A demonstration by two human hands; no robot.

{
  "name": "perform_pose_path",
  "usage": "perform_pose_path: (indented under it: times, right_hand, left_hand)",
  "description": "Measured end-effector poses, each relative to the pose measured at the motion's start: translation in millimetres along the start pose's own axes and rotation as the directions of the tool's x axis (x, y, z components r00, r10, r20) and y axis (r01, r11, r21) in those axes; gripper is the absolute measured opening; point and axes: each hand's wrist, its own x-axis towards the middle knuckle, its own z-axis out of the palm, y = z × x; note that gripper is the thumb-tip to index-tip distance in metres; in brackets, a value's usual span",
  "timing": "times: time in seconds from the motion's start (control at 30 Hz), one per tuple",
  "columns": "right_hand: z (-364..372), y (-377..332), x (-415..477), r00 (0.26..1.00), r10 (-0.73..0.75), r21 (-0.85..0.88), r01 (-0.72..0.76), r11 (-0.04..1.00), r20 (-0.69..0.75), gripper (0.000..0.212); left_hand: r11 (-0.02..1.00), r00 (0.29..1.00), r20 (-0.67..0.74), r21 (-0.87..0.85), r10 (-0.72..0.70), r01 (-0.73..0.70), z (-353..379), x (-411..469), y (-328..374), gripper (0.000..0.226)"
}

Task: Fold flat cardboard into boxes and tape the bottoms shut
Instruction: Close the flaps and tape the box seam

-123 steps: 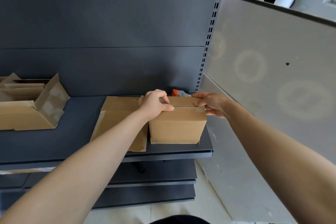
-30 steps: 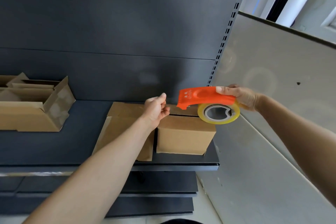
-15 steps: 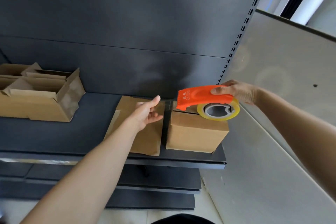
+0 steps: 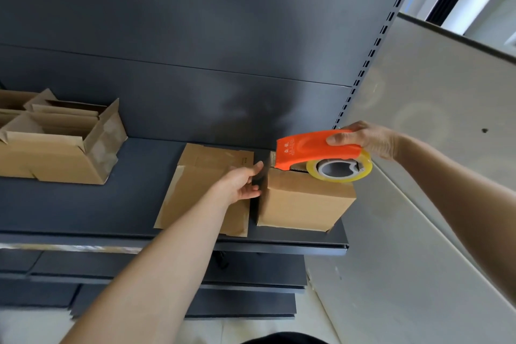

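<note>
A small folded cardboard box (image 4: pixel 304 204) stands on the dark shelf (image 4: pixel 83 204) near its right end. My right hand (image 4: pixel 368 139) grips an orange tape dispenser (image 4: pixel 312 151) with a yellowish clear roll, resting on the box's top. Its front end sits at the box's left top edge. My left hand (image 4: pixel 243 184) is at the box's left side, fingers against a strip of tape that hangs down there. Flat cardboard sheets (image 4: pixel 206 190) lie on the shelf under my left hand.
Several open boxes (image 4: pixel 55 148) stand at the shelf's left end. A light grey panel (image 4: pixel 432 176) rises just right of the box. Dark shelf backing is behind, and lower shelves (image 4: pixel 223 288) are beneath.
My left hand moved from the box's top down to its left side. The dispenser shifted left along the top of the box. The camera view swung slightly left.
</note>
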Motion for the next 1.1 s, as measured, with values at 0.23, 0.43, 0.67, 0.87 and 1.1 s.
perform_pose_path:
  times: [0.23, 0.43, 0.67, 0.87, 1.1]
  right_hand:
    - [1.3, -0.2, 1.6, 0.999, 0.014, 0.012, -0.014, 1.0, -0.032, 0.09]
    - [-0.7, 1.9, 3.9, 1.0, 0.017, 0.03, -0.016, 0.999, -0.026, 0.109]
    - [-2.6, 1.0, 7.9, 1.0, -0.004, 0.042, 0.005, 0.999, -0.016, 0.082]
    - [-3.6, 0.8, 9.2, 1.0, -0.012, 0.043, 0.012, 0.999, 0.001, 0.068]
    - [-5.8, 1.0, 12.6, 1.0, -0.016, 0.034, 0.015, 0.999, 0.013, 0.073]
  left_hand:
    - [0.987, 0.989, 0.037, 0.076, -0.143, 0.14, 7.2, 7.6, -0.7, 0.037]
    - [0.964, 0.962, 0.088, 0.085, -0.258, 0.251, 1.7, 12.3, 1.3, 0.04]
    - [0.96, 0.996, -0.059, 0.268, -0.072, 0.085, 6.5, 9.0, 0.5, 0.025]
    - [0.882, 0.912, 0.122, 0.232, 0.392, -0.41, 16.3, -3.6, 9.6, 0.029]
    - [0.698, 0.855, 0.427, 0.515, 0.294, -0.497, 11.3, -17.9, 8.6, 0.095]
